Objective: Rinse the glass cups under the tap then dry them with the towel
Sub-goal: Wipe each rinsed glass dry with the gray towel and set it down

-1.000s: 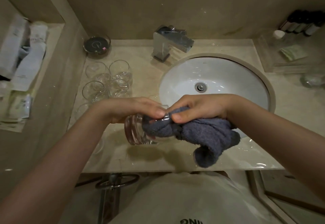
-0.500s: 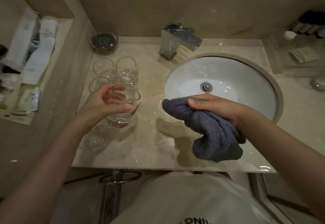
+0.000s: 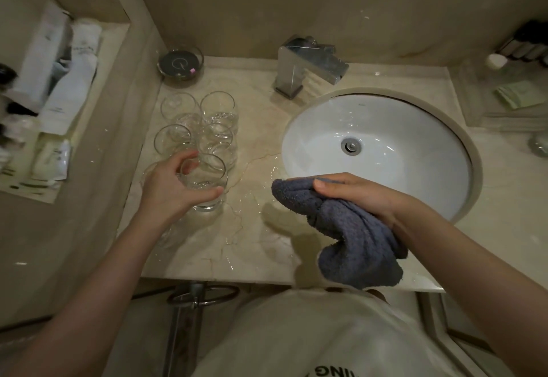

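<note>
Beige marble vanity counter (image 3: 255, 240) under us, wet in patches, w/ a white oval basin (image 3: 415, 151) sunk into it at right and a square chrome tap (image 3: 308, 65) behind the basin's left edge. Our left hand (image 3: 169, 190) grips a clear round glass cup (image 3: 204, 182) from the side, thumb across its front and fingers round the back; cup is upright, base on or just above the counter, we can't tell which. It sits at the near end of a cluster of four more clear glass cups (image 3: 219, 110) standing upright, left of the basin. Our right hand (image 3: 355, 196) clutches a bunched grey-blue terry towel (image 3: 355, 240) over the counter's front edge, just beside the basin rim, well apart from the held cup. Small round dark-lidded dish (image 3: 181, 64) in the back-left corner; white sachets (image 3: 59, 74) on the side shelf at far left.
</note>
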`<state>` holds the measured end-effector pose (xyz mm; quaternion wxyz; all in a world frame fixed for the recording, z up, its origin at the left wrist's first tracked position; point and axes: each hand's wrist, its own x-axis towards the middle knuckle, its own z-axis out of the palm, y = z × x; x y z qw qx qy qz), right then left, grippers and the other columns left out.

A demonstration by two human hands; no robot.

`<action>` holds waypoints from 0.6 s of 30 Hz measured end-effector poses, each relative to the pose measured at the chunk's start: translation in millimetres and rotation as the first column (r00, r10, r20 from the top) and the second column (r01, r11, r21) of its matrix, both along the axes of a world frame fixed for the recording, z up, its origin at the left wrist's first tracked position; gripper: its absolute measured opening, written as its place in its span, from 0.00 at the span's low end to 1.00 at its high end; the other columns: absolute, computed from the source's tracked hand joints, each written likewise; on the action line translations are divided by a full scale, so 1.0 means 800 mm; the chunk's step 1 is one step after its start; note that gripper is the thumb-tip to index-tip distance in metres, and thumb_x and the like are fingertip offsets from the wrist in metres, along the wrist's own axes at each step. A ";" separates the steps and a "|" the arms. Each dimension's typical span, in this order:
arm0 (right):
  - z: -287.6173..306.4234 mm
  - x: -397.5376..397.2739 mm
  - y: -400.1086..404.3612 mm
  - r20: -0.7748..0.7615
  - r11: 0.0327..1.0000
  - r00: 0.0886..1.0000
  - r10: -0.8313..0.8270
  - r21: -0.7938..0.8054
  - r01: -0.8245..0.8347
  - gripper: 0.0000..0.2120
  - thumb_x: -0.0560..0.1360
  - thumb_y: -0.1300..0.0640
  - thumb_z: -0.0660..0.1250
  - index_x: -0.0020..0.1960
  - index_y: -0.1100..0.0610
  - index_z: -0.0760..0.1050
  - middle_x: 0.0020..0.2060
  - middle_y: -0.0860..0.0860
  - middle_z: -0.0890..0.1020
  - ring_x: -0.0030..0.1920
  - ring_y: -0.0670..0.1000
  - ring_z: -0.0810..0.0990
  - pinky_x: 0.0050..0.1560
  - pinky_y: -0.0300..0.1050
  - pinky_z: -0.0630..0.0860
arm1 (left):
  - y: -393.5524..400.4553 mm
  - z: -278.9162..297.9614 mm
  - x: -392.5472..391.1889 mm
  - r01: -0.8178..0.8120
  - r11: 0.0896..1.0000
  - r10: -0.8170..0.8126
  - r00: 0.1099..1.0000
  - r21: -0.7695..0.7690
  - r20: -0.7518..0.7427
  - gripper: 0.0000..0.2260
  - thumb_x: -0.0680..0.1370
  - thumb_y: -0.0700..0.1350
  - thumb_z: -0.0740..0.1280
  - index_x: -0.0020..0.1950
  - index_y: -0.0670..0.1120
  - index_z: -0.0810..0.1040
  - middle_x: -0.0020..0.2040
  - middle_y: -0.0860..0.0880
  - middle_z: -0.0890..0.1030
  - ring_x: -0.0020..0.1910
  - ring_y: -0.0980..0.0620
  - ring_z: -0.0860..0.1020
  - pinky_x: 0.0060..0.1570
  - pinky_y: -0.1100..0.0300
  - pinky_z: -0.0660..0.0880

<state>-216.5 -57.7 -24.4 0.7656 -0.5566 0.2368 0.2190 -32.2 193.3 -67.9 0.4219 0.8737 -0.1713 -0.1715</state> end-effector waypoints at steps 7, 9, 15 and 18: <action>-0.003 -0.007 -0.001 -0.031 1.000 0.999 -0.014 0.007 0.014 0.19 0.71 0.48 0.67 0.59 0.55 0.81 0.48 0.58 0.84 0.44 0.56 0.82 0.44 0.45 0.80 | -0.005 -0.004 0.006 0.022 0.977 -0.066 0.977 0.210 0.204 0.42 0.52 0.70 0.74 0.63 0.56 0.74 0.57 0.54 0.81 0.62 0.49 0.74 0.67 0.44 0.66; -0.004 -0.009 0.000 -0.036 1.000 0.999 -0.024 0.010 0.024 0.19 0.71 0.48 0.67 0.59 0.55 0.81 0.47 0.58 0.84 0.43 0.55 0.82 0.43 0.45 0.80 | -0.005 -0.007 0.006 0.018 0.966 -0.083 0.966 0.259 0.245 0.40 0.55 0.66 0.79 0.64 0.55 0.74 0.58 0.55 0.80 0.65 0.50 0.69 0.64 0.52 0.59; -0.002 -0.006 0.002 -0.040 1.000 0.999 -0.023 -0.001 0.023 0.20 0.73 0.48 0.68 0.61 0.56 0.80 0.45 0.57 0.84 0.41 0.54 0.82 0.40 0.44 0.79 | -0.006 -0.008 0.003 0.005 0.925 -0.125 0.947 0.379 0.294 0.40 0.57 0.67 0.78 0.65 0.55 0.73 0.60 0.54 0.78 0.68 0.51 0.64 0.63 0.51 0.55; -0.001 -0.004 0.002 -0.038 1.000 0.999 -0.015 -0.012 0.015 0.20 0.73 0.47 0.69 0.61 0.56 0.80 0.46 0.57 0.84 0.43 0.55 0.82 0.43 0.45 0.79 | -0.007 -0.011 0.001 -0.004 0.926 -0.116 0.948 0.377 0.295 0.39 0.57 0.66 0.79 0.64 0.54 0.74 0.62 0.53 0.77 0.70 0.52 0.63 0.67 0.48 0.53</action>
